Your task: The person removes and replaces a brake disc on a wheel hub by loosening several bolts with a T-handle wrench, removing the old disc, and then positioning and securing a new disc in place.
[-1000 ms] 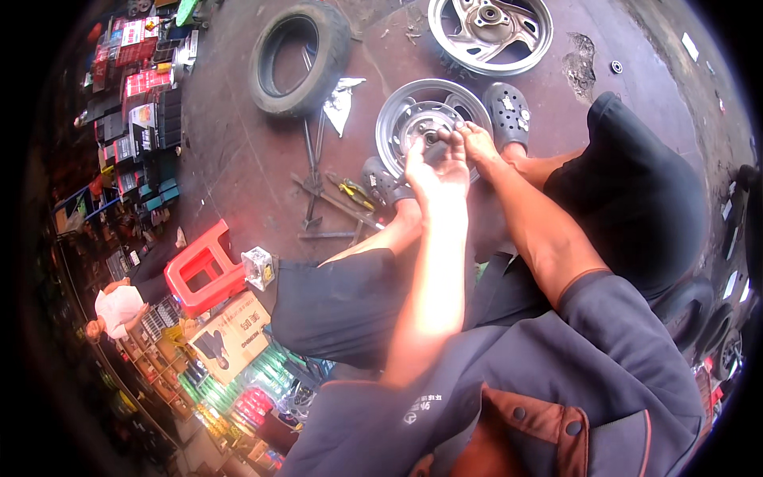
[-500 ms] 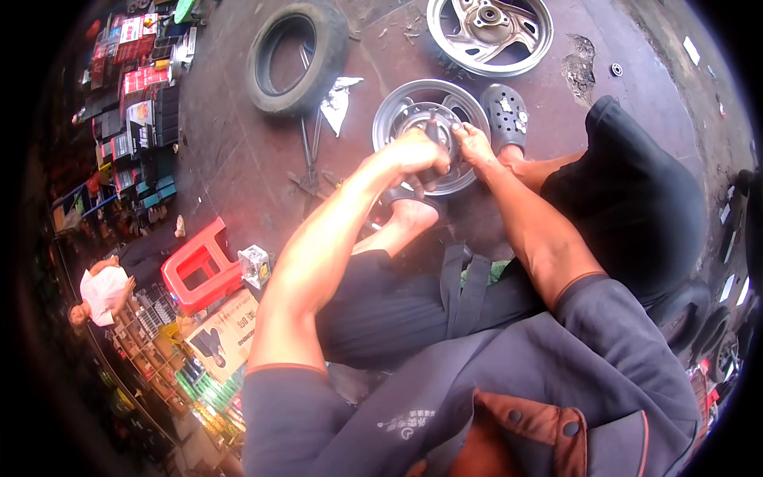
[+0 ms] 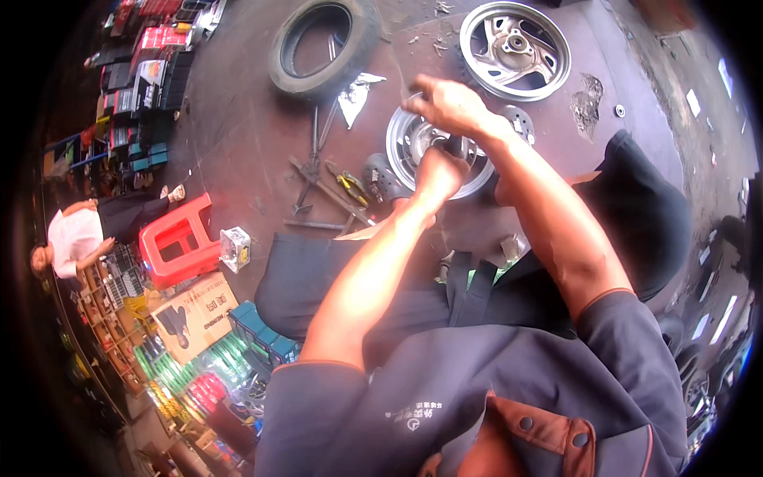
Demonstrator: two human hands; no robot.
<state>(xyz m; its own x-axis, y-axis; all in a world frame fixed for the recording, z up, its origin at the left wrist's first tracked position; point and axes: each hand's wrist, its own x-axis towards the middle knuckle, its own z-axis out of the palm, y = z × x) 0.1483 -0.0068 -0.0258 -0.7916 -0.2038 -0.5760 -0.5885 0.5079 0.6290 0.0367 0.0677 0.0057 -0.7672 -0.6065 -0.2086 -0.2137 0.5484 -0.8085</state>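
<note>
A silver wheel rim (image 3: 393,141) lies on the floor between my feet, partly covered by my arms. Over its hub, my left hand (image 3: 443,171) is closed around a dark handle (image 3: 455,145); the lower end of this tool is hidden. My right hand (image 3: 451,107) is raised above the far side of the rim, its fingers stretched to the left and holding nothing I can see. Grey clogs flank the rim, the left one (image 3: 385,176) showing more fully than the right one (image 3: 520,123).
A second wheel (image 3: 517,46) lies far right, a worn tyre (image 3: 284,70) far left. Metal bars (image 3: 308,171) and yellow-handled pliers (image 3: 350,188) lie left of the rim. A red stool (image 3: 200,265) and a cardboard box (image 3: 195,318) stand left, near a person (image 3: 75,238).
My right hand has left the rim's right side and swung up and leftward over it. My left hand stays at the hub, now lower on the dark handle. The view has shifted.
</note>
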